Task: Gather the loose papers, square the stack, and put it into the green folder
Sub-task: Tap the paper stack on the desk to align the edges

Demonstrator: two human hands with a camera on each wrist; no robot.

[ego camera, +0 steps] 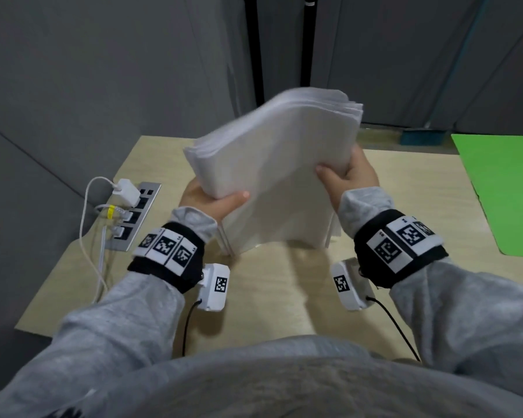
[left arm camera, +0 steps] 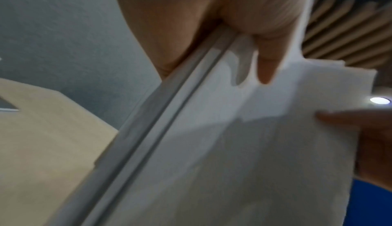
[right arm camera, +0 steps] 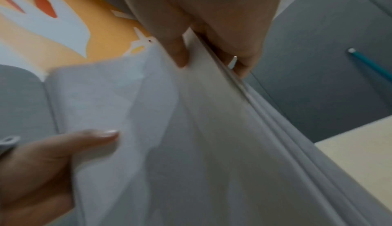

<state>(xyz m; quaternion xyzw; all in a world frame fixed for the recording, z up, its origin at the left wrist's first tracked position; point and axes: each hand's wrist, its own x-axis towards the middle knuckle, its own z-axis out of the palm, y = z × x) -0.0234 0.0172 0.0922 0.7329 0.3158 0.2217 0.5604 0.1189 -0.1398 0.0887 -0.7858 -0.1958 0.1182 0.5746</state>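
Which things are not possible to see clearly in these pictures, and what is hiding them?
1. Green folder: head view, cut off by the right edge; open or closed is unclear.
2. Paper stack: motion-blurred in every view, so sheet count and print are unreadable.
3. Left hand and right hand: fingers behind the stack are hidden.
4. Stack's bottom edge: touching the table or not is unclear.

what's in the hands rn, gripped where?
Paper stack, held on edge: left hand grips its left side edge, right hand its right side edge.
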